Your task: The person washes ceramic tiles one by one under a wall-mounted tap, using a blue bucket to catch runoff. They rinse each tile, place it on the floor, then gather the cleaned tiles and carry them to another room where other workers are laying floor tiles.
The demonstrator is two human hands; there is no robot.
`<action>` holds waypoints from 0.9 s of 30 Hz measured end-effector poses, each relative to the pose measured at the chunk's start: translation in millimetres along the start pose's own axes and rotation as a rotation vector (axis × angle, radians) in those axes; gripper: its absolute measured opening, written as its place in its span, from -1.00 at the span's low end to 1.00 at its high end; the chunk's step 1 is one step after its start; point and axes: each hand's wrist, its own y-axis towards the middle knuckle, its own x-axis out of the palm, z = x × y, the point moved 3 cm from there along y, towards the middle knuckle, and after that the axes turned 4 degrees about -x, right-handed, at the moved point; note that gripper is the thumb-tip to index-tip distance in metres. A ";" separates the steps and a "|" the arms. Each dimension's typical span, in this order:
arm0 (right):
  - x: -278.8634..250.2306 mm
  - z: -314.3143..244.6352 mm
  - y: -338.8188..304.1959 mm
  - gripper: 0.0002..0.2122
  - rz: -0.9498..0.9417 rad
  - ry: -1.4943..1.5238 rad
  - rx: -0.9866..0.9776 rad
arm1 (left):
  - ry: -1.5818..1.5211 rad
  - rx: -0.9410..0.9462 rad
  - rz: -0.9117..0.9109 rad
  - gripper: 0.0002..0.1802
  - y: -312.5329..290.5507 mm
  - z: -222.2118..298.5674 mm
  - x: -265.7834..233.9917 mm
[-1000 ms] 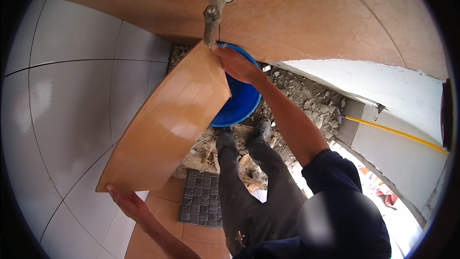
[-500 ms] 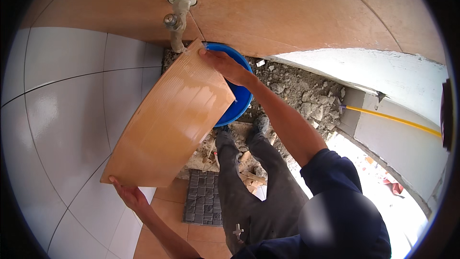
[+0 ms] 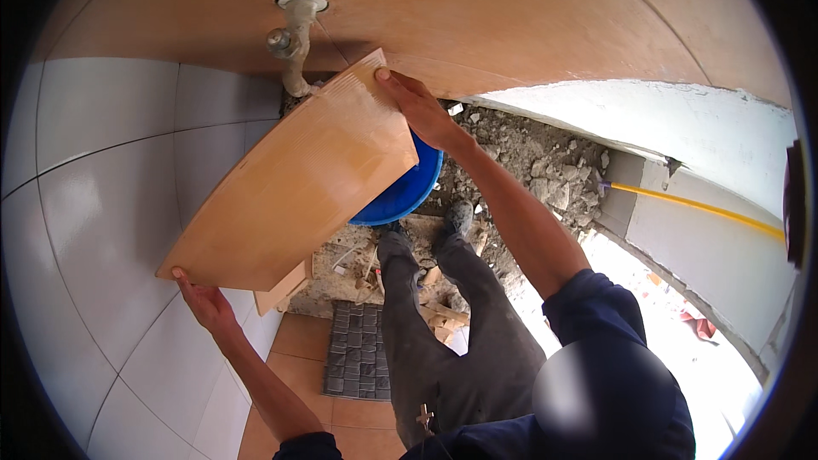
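Below tap (image 3: 291,41): left hand (image 3: 204,302) & right hand (image 3: 422,111) clamp tile (image 3: 298,183) edges; bucket (image 3: 409,192) behind.

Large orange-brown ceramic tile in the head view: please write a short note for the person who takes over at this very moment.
Left hand: grips the lower corner of the large orange-brown ceramic tile.
Right hand: grips the tile's upper edge.
Tile: held tilted in the air, in front of the grey wall tap and over part of the blue round plastic bucket.
Done: tile lifted; the wall above is already clad in similar tiles.
Left: tile not yet set anywhere. The floor below is rubble, beside a small dark grey mat.
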 end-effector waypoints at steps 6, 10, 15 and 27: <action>6.0 -16.8 -10.6 -0.37 0.033 -0.179 0.015 | -0.049 -0.004 -0.009 -0.32 13.8 -3.3 -10.1; 10.0 -15.1 -3.0 -0.36 0.014 -0.180 -0.057 | -0.117 0.002 -0.024 -0.32 14.1 -6.8 -14.0; 26.1 -17.8 22.2 -0.40 -0.069 -0.248 0.000 | -0.077 -0.043 0.046 -0.31 3.2 -6.0 -20.4; 71.9 26.3 63.8 -0.55 -0.049 -0.582 -0.330 | -0.080 -0.162 0.163 -0.26 -44.5 -4.1 -53.7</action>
